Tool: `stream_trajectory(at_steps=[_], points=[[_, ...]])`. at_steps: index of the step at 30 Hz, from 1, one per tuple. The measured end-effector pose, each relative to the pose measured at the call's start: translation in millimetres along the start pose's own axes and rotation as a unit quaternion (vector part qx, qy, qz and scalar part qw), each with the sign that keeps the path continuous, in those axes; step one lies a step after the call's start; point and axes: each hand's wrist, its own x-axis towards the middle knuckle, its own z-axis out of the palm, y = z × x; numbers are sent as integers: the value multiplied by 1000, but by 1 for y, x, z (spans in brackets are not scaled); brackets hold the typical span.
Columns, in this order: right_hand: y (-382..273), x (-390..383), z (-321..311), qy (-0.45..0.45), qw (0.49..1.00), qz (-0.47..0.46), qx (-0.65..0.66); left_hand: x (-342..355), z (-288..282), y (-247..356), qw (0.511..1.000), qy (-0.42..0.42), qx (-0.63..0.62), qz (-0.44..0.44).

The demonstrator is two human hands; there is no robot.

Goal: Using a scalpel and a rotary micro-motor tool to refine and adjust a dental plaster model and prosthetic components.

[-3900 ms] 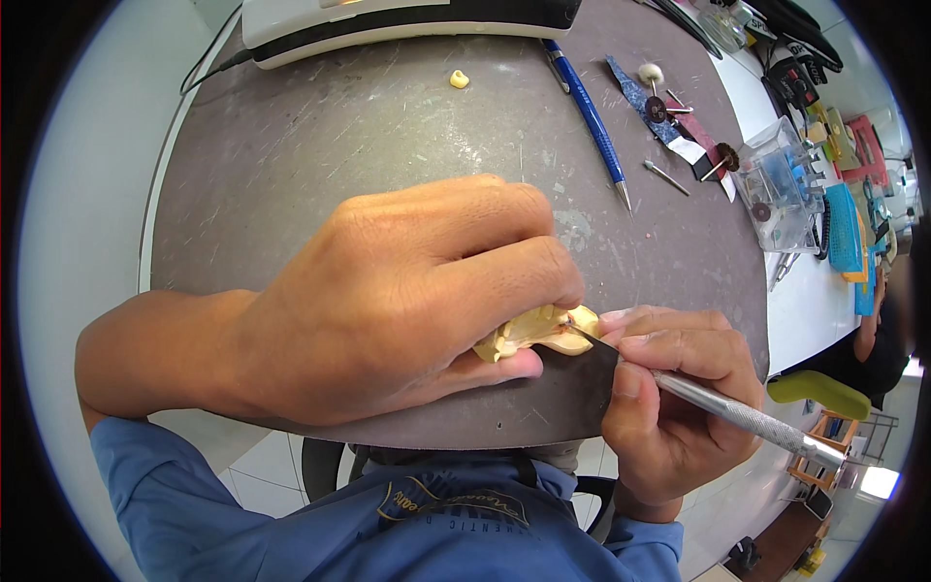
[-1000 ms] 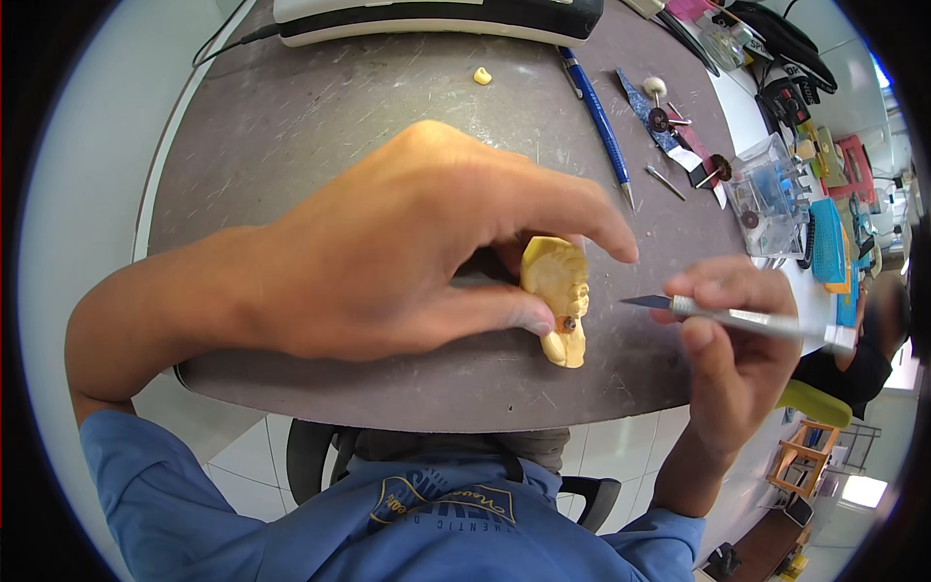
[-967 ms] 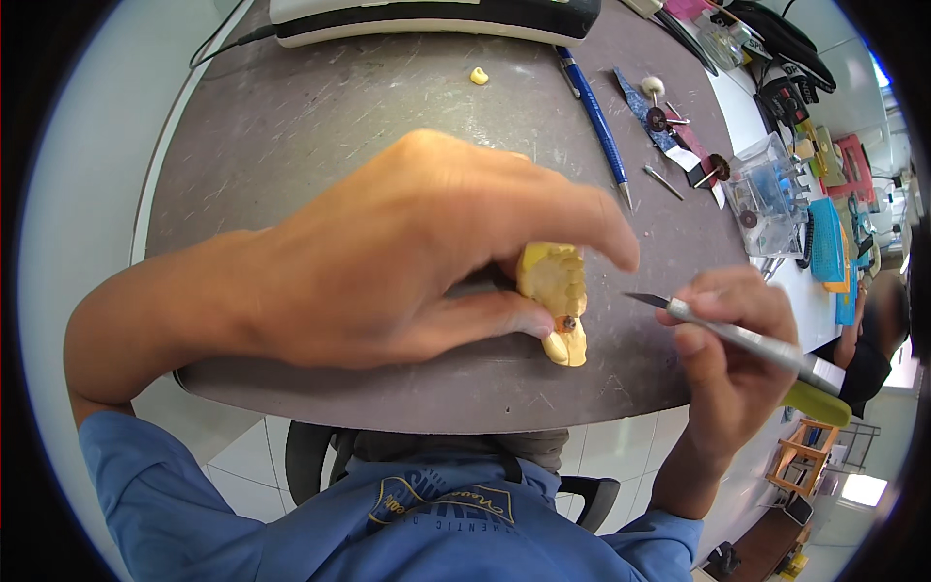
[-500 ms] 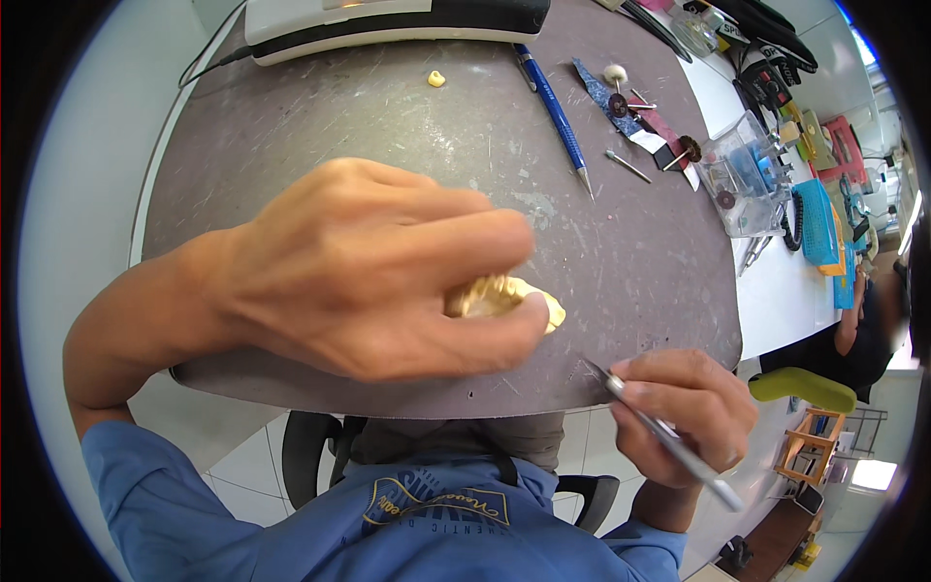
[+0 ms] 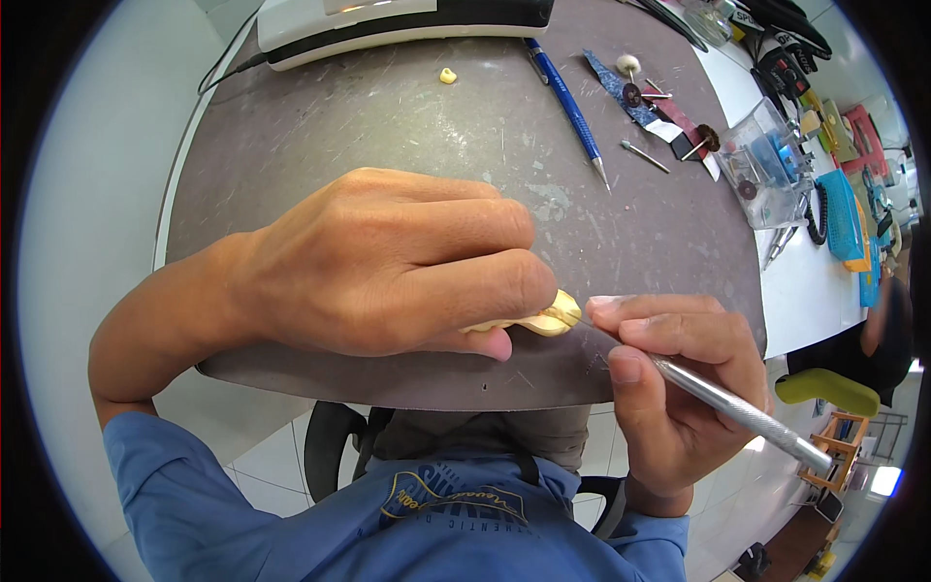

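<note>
My left hand point(image 5: 388, 267) is closed over a pale yellow plaster dental model point(image 5: 552, 318) near the front edge of the grey bench mat point(image 5: 262, 165), its fingers covering much of the model. In my right hand point(image 5: 684, 383) is a silver knurled-handled craft knife point(image 5: 742, 412), pinched between thumb and fingers, its thin blade pointing left at the model's right end; whether the tip touches cannot be told. A small yellow tooth-like piece point(image 5: 447, 77) lies farther back on the mat.
A white-and-black machine point(image 5: 407, 37) stands at the back. A blue pencil point(image 5: 567, 107), mounted polishing bits point(image 5: 706, 136) and abrasive strips lie right of centre. A clear container point(image 5: 761, 165) and blue basket point(image 5: 844, 218) stand at the right. Another person point(image 5: 853, 339) sits beyond.
Since a second ago, my left hand has rolled the model from upright to sideways, mostly under its fingers. The knife has dipped toward me, then come back up to the model's right end.
</note>
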Motion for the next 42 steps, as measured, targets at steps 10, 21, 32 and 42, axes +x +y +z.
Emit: stream_trajectory(at_steps=[10,21,32,42], points=[[-5,4,6,-27,998,48,-10,-2,1,3,999,28,-6,29],[1,5,7,-23,999,32,-17,-4,12,-3,996,76,-21,51],[-9,13,2,-55,995,22,-79,-1,6,10,996,73,-56,-19],[-26,28,-4,-133,979,36,-154,1,4,16,994,68,-60,-65]])
